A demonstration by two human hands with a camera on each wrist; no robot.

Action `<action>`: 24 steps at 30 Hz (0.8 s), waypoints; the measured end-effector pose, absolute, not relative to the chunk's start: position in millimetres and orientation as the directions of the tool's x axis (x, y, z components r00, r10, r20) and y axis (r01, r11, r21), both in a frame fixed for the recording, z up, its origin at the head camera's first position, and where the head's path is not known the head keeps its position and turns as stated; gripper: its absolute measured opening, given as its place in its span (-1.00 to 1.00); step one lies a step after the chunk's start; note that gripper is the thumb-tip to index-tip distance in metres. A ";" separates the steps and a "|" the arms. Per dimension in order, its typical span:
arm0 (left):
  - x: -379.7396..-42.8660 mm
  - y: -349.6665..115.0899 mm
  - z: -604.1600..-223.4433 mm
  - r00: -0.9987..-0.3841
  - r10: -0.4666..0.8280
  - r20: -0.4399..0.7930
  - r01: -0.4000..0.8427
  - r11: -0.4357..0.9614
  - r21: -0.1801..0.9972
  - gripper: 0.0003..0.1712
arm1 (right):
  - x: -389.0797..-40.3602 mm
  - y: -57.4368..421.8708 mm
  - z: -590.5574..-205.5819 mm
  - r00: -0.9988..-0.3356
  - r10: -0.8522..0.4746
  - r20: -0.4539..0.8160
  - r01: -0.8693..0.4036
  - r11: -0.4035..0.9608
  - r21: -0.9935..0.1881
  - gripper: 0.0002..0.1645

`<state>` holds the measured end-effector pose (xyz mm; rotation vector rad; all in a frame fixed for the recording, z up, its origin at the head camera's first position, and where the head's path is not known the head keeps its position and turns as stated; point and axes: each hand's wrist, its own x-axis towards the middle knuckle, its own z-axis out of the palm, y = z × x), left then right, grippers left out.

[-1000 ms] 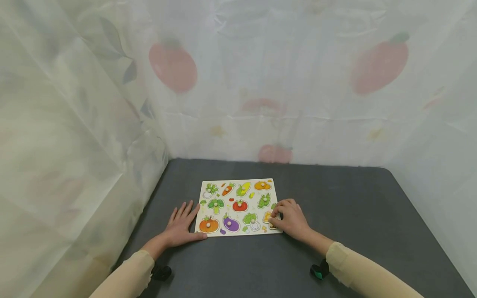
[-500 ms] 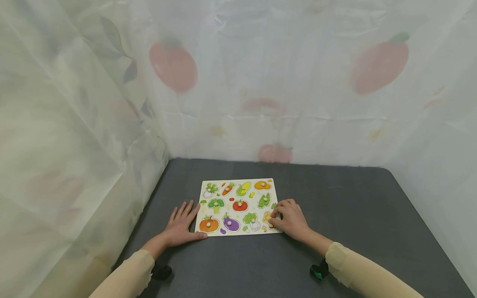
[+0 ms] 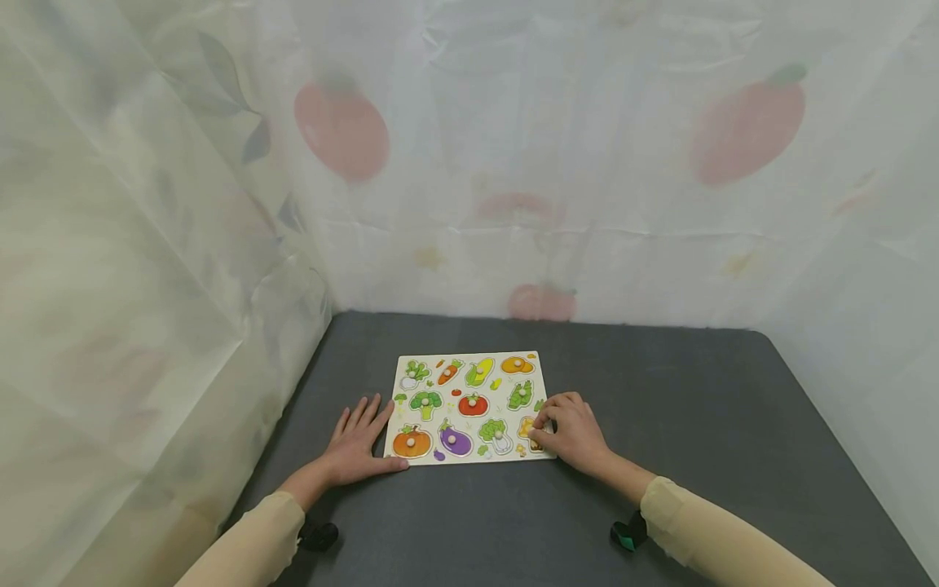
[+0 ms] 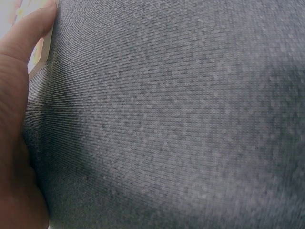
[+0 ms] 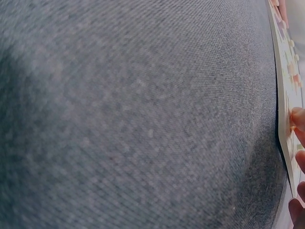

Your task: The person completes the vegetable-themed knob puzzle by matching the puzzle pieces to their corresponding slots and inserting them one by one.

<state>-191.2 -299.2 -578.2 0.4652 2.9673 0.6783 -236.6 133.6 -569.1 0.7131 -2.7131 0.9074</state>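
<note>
A wooden vegetable knob puzzle board [image 3: 440,428] lies flat on the table. Its pieces sit in their outlines, among them a tomato [image 3: 473,405], an eggplant [image 3: 456,442] and a pumpkin [image 3: 412,443]. My left hand [image 3: 354,451] rests at the board's left edge, fingers spread and thumb along the near corner. At the near right corner, my right hand [image 3: 575,434] pinches the mushroom puzzle piece [image 3: 526,426] with thumb and index finger, hiding much of it. In the right wrist view, those fingertips [image 5: 298,117] appear at the board's edge.
The dark grey table [image 3: 660,391] extends around the board. A pale curtain [image 3: 455,163] with fruit prints hangs behind it and on both sides. Black straps [image 3: 318,537] show below the wrists.
</note>
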 end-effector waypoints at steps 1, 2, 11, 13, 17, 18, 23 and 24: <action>-191.3 -299.4 -578.4 -0.952 0.305 0.010 0.279 0.856 0.434 0.36 | -236.7 133.7 -569.0 -0.867 -0.381 0.322 -0.498 0.698 -0.514 -0.78; -191.5 -299.5 -578.5 -0.953 0.303 0.007 0.276 0.859 0.431 0.36 | -236.8 133.7 -568.9 -0.868 -0.380 0.319 -0.496 0.699 -0.515 -0.78; -191.6 -299.0 -579.0 -0.953 0.302 0.016 0.279 0.859 0.429 0.36 | -236.4 133.4 -567.6 -0.866 -0.385 0.319 -0.499 0.703 -0.506 -0.76; -191.6 -299.1 -579.4 -0.953 0.301 0.017 0.279 0.860 0.427 0.36 | -236.5 133.2 -566.6 -0.871 -0.386 0.304 -0.491 0.711 -0.504 -0.77; -192.0 -299.4 -581.0 -0.956 0.292 0.000 0.267 0.874 0.406 0.38 | -237.1 132.8 -564.0 -0.881 -0.387 0.271 -0.472 0.721 -0.507 -0.78; -192.1 -299.7 -581.3 -0.957 0.290 -0.007 0.264 0.878 0.399 0.38 | -237.3 132.8 -563.6 -0.883 -0.388 0.266 -0.470 0.723 -0.506 -0.78; -189.9 -297.7 -575.6 -0.955 0.295 0.017 0.274 0.861 0.429 0.37 | -238.5 132.8 -561.4 -0.883 -0.398 0.249 -0.469 0.724 -0.506 -0.76; -189.3 -297.3 -574.7 -0.955 0.296 0.019 0.275 0.859 0.431 0.36 | -238.7 132.7 -561.0 -0.883 -0.399 0.246 -0.468 0.725 -0.505 -0.76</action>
